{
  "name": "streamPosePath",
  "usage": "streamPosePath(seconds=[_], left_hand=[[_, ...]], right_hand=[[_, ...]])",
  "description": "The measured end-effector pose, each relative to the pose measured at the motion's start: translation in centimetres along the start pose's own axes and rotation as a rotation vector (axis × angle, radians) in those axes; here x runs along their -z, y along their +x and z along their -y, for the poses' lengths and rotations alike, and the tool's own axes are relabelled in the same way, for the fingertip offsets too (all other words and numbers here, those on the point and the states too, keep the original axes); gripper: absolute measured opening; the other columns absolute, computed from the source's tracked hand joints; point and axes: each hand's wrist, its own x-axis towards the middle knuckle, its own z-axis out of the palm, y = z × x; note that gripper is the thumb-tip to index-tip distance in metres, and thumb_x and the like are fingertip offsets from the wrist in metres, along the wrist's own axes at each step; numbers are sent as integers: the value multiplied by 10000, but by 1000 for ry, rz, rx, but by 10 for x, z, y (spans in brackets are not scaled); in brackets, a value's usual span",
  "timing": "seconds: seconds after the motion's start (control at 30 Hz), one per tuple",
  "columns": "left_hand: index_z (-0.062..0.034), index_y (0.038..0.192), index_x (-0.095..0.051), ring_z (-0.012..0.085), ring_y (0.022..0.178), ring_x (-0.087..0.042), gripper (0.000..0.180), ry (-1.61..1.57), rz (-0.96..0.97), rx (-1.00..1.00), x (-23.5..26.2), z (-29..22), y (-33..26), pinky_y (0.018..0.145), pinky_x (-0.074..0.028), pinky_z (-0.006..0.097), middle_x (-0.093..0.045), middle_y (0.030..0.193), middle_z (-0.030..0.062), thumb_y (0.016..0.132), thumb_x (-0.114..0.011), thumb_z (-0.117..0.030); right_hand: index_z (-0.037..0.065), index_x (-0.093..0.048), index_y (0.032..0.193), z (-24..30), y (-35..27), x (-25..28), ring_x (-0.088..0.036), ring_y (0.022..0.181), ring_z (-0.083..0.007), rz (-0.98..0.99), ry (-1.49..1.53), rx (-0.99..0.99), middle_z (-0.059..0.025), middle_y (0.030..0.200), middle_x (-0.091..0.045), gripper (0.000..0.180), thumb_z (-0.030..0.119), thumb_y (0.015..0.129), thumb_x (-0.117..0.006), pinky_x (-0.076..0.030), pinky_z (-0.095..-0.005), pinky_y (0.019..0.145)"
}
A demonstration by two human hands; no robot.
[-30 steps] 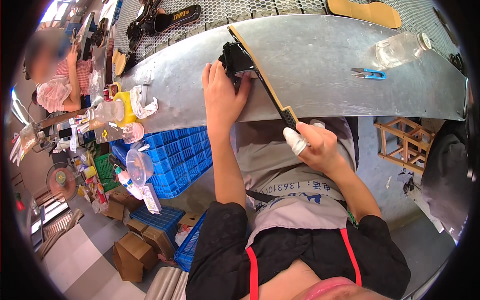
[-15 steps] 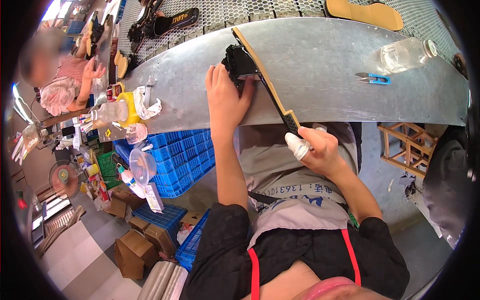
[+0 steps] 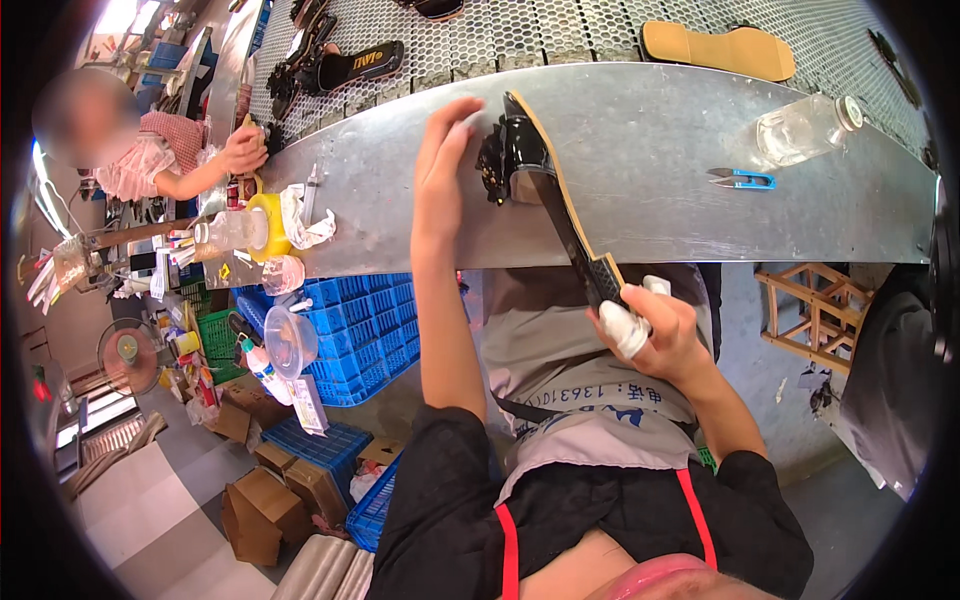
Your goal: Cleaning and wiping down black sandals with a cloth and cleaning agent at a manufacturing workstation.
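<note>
A black slide sandal (image 3: 533, 160) with a glossy strap, a dark ornament and a tan sole edge is tilted over the metal table, its toe pointing away from me. My right hand (image 3: 660, 330) grips it by the heel; white wrapping covers some fingertips. My left hand (image 3: 440, 170) is raised just left of the ornament, fingers stretched and apart from the sandal, with nothing visible in it.
On the metal table (image 3: 400, 180) lie blue thread snips (image 3: 742, 180) and a clear bottle (image 3: 805, 130); a yellow tape roll (image 3: 268, 222) and a syringe (image 3: 311, 190) sit left. Behind is a mesh surface (image 3: 540, 30) holding sandals. Another person (image 3: 170, 150) works at far left.
My left hand has let go of the sandal's strap and moved up and left. The sandal has turned, showing more of its strap and insole. The other person's arm has moved right.
</note>
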Motion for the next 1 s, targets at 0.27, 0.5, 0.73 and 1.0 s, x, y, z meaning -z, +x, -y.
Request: streamPosePath(seconds=[0.27, 0.5, 0.73, 1.0], left_hand=[[-67, 595, -498, 184, 519, -519, 654, -310, 253, 123, -44, 12, 37, 519, -415, 303, -464, 559, 52, 1145, -372, -398], [-67, 512, -434, 191, 371, -394, 677, -510, 325, 112, -62, 13, 25, 382, -332, 325, -375, 484, 59, 1132, -381, -334], [-56, 517, -451, 169, 388, -374, 644, -633, 334, 123, -62, 16, 25, 392, -329, 306, -380, 488, 52, 1103, -409, -322], [-85, 538, -434, 112, 480, -365, 619, -511, 332, 131, -66, 11, 28, 472, -318, 304, -418, 514, 15, 1097, -453, -349]], right_hand=[[63, -707, 1093, 24, 9, 40, -613, 584, -152, 316, 121, -22, -102, 1016, -672, 347, 91, 775, -843, -508, -284, 521], [-18, -707, 1183, -9, 66, 24, -716, 771, -312, 165, 337, -233, -170, 1091, -694, 368, -79, 821, -729, -580, -337, 641], [3, -705, 1177, -29, 94, -16, -699, 750, -307, 147, 289, -285, -107, 1095, -688, 357, -82, 834, -660, -557, -400, 610], [-5, -649, 1203, -34, 116, -25, -708, 901, -223, 112, 658, -697, -131, 1081, -714, 252, 27, 957, -694, -546, -330, 782]])
